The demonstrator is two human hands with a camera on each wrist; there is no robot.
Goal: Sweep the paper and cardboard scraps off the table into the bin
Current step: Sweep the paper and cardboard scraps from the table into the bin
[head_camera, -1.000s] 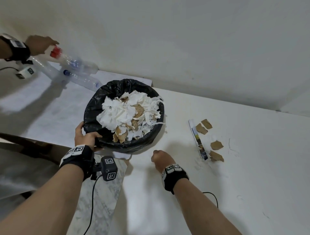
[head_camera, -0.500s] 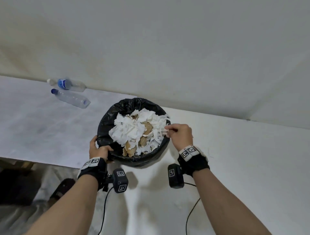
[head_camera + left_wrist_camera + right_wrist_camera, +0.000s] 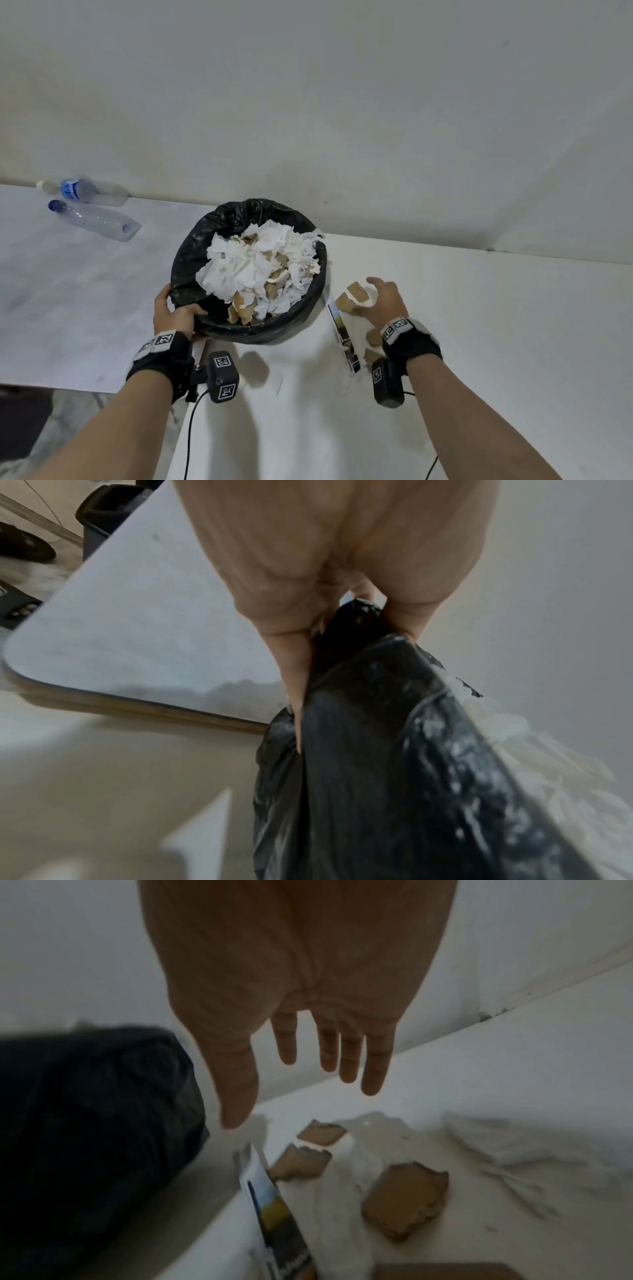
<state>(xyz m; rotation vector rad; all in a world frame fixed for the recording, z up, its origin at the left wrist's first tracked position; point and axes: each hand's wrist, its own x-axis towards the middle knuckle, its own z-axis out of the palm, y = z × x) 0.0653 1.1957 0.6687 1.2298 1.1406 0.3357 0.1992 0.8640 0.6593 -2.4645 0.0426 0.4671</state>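
Left hand (image 3: 329, 569) fingertips hidden behind bin (image 3: 394, 750) liner; right wrist view blurred; lowest cardboard scrap (image 3: 445, 1271) cut off.

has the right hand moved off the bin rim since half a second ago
Yes. The right hand has left the bin rim and swung right, now open over the cardboard scraps.

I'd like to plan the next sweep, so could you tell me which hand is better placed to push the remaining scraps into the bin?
The right hand: it is open over the cardboard scraps, while the left hand grips the bin rim.
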